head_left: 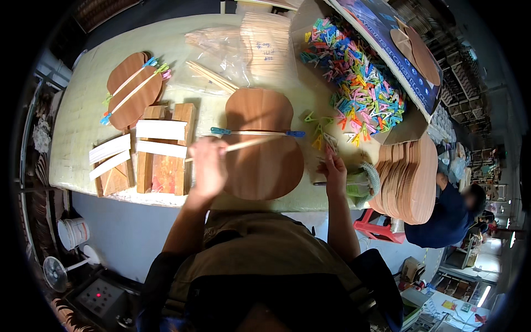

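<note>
Brown clothing [265,260], left fingers [219,145] gripping pale strip [249,144] over guitar-shaped panel [265,171] — right fingers [330,157], right of panel, pinching clip [330,141]

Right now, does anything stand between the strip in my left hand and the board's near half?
Nothing visible does: the held strip slants from the left hand over the board. The clipped strip lies beyond, across the waist; whether the two touch is unclear.

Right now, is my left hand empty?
No, your left hand holds a pale strip that slants over the brown panel.
</note>
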`<state>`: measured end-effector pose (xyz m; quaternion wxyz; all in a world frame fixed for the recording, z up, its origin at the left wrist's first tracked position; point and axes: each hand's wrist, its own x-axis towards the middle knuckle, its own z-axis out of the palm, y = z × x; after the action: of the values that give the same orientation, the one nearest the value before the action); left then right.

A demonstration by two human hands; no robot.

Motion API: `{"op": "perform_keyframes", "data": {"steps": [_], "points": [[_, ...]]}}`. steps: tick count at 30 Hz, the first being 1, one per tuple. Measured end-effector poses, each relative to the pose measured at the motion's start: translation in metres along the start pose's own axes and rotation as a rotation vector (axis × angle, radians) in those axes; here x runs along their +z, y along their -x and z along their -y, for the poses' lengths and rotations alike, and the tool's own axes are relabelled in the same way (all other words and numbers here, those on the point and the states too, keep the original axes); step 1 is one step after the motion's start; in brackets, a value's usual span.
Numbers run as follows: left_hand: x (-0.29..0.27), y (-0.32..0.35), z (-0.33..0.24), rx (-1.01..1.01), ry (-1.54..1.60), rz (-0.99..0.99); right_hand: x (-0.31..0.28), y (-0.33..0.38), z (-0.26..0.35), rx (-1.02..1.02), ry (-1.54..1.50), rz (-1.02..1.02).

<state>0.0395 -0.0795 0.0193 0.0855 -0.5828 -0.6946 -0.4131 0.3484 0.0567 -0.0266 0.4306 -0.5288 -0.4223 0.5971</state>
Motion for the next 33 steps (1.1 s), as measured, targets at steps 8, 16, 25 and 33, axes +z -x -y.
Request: {"op": "perform_keyframes", "data": {"steps": [8, 16, 25, 33], "points": [[0.062, 0.015, -0.030, 0.200, 0.040, 0.326, -0.012, 0.006, -0.023, 0.094, -0.140, 0.037], [0.073, 0.015, -0.032, 0.228, 0.022, 0.331, -0.009, 0.000, -0.031, 0.130, -0.136, 0.064], [0.077, 0.019, -0.025, 0.193, 0.075, 0.349, 0.007, 0.003, -0.024, 0.148, -0.086, 0.093], [0.076, 0.022, -0.024, 0.143, 0.106, 0.366, 0.003, -0.029, 0.003, -0.361, 0.801, 0.156]]}}
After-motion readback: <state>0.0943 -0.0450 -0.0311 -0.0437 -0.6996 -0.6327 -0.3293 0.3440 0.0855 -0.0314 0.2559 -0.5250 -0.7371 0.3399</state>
